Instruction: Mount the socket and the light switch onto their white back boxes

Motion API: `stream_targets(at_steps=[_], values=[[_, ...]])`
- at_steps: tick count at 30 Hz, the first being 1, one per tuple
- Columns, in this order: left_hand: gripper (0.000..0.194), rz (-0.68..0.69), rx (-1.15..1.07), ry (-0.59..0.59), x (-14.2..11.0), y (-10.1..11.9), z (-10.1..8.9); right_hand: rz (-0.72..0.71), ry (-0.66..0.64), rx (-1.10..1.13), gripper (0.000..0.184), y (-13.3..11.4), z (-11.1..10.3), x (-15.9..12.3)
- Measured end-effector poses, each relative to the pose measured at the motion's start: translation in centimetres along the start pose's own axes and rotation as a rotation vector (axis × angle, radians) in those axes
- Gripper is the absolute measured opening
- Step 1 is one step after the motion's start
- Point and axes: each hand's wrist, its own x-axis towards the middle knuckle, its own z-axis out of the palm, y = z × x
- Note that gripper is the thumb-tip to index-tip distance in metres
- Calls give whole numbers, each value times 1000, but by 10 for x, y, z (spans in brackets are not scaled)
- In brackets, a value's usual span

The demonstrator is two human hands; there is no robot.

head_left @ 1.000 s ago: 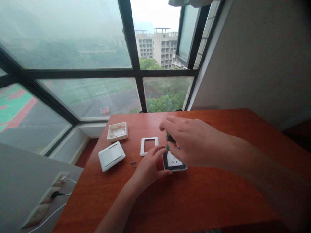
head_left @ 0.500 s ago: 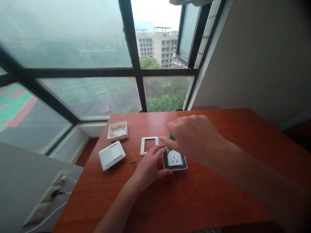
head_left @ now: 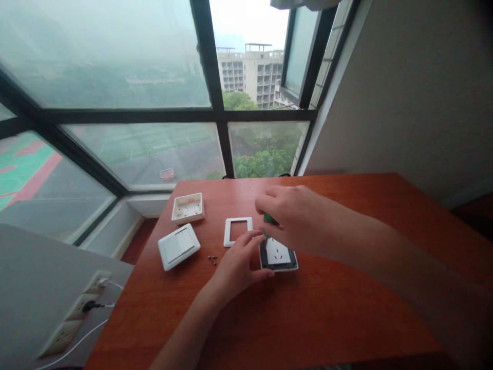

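A wall socket (head_left: pixel 278 254) with a white face and dark surround lies on the table. My left hand (head_left: pixel 239 262) grips its left side, thumb at the near edge and fingers at the far left corner. Above that corner, my right hand (head_left: pixel 287 210) is closed round the green handle of a screwdriver (head_left: pixel 270 219), held roughly upright. The screwdriver's tip is hard to make out near the fingers. Just beyond my left fingers lies a white cover frame (head_left: pixel 227 232). Several small screws (head_left: pixel 212 259) lie left of my left hand.
A white switch (head_left: pixel 179 246) and an open white back box (head_left: pixel 188 208) stand on the left of the reddish wooden table (head_left: pixel 339 308). Wall outlets (head_left: pixel 75 311) with plugged cables are at lower left. Windows rise behind the table, with a wall at right.
My right hand has turned about the screwdriver and shifted slightly left, showing more of the green handle. My left hand stays on the socket.
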Motion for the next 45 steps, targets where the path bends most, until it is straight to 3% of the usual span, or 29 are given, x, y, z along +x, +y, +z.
stream_targets(at_steps=[4,11,14,16,19,22,25,27,28,32,34,38,41,45], values=[[65,10,21,24,-1,0,0,15,-1,-36,10,-7,3,1],[78,-8,30,3,-2,-2,2,-44,104,9,14,8,-7,-5],[78,-10,19,4,-2,-3,3,118,291,56,18,24,-17,-19],[77,-9,13,5,-3,-4,3,263,364,128,21,38,-12,-30],[77,-11,10,14,-3,-6,3,429,358,366,26,60,21,-47],[76,-17,5,20,-3,-7,2,619,373,772,32,76,74,-61],[76,-19,-8,24,-2,-6,2,738,419,1257,36,80,124,-70],[75,-19,-11,21,-2,-6,3,767,419,1569,36,75,146,-73],[75,-20,-9,16,-2,-6,3,765,411,1617,36,72,154,-74],[76,-11,20,3,-3,-8,0,727,340,1868,38,59,167,-74],[64,-16,54,39,-3,-11,-5,686,275,1954,44,56,169,-75],[27,-74,275,127,-4,-20,-18,609,193,1849,32,52,172,-77],[18,-86,434,66,-3,-25,-22,624,237,1715,28,49,175,-77],[14,-78,484,-10,0,-26,-20,667,302,1680,30,46,178,-74]])
